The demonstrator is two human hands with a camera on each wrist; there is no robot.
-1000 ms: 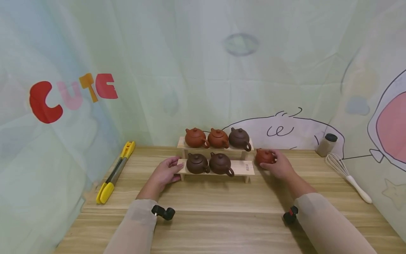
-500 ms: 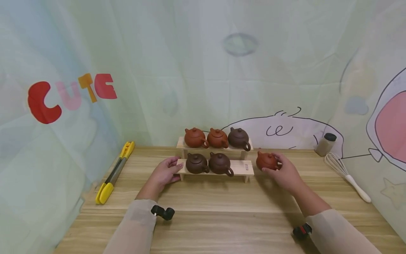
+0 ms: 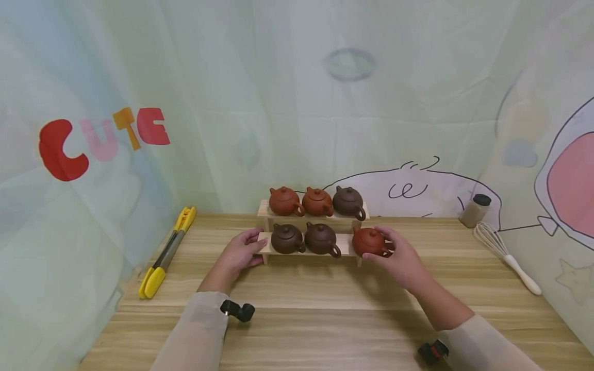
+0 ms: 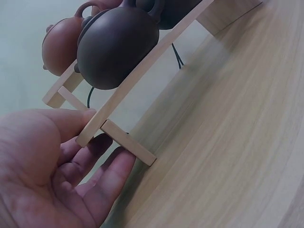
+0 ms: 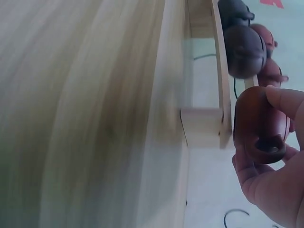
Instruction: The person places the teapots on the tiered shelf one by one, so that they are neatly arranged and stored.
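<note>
My right hand (image 3: 396, 260) grips a reddish-brown teapot (image 3: 368, 242) by its body, fingers behind and thumb in front. That teapot is at the right end of the lower tier of a wooden stand (image 3: 344, 245); in the right wrist view its base (image 5: 247, 111) is right beside the board, and I cannot tell if it touches. On the same tier sit two dark brown teapots (image 3: 286, 239). With thumb on top and fingers beneath, my left hand (image 3: 241, 251) pinches the tier's left end (image 4: 88, 135). The upper tier carries two reddish teapots (image 3: 285, 201) and a dark one (image 3: 348, 201).
Yellow-tipped tongs (image 3: 168, 252) lie at the left of the wooden table (image 3: 297, 330). At the far right stand a jar with a black lid (image 3: 475, 210) and a white-handled whisk (image 3: 508, 257). A printed curtain (image 3: 297, 103) hangs behind.
My right hand has lifted the reddish teapot off the table right of the stand and carried it left to the lower tier's right end. My left hand has stayed on the stand.
</note>
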